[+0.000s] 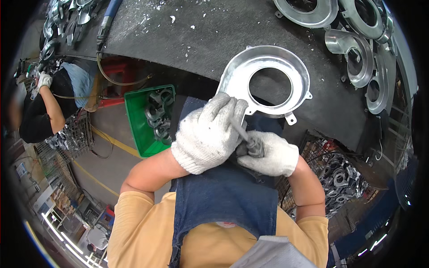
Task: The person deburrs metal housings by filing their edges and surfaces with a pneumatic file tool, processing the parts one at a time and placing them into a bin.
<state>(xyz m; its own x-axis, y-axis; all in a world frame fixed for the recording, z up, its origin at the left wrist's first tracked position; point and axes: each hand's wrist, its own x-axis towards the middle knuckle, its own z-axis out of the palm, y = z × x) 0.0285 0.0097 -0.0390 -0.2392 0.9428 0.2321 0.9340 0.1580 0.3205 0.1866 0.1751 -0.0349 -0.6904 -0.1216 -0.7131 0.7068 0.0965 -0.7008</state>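
A shiny metal ring-shaped housing (300, 73) with a round hole and small tabs rests at the near edge of the workbench. My left hand (208, 134), in a white knit glove, grips the housing by its lower left end, with the fingers over the rim. Below and to the right of it, my right hand (267, 154) is closed round a slim grey file-like tool (241, 130), its glove darkened at the fingertips. The tool slants up toward the edge of the housing beside my left fingers. Its exact tip is hidden by the left hand.
The dark workbench (178, 44) bears metal flakes. More housings (357, 58) lie at the right, small metal parts (73, 20) and a blue-handled hose tool (107, 22) at the left. A green crate (134, 120) and a wire basket (335, 178) hold parts. Another person (49, 102) works at left.
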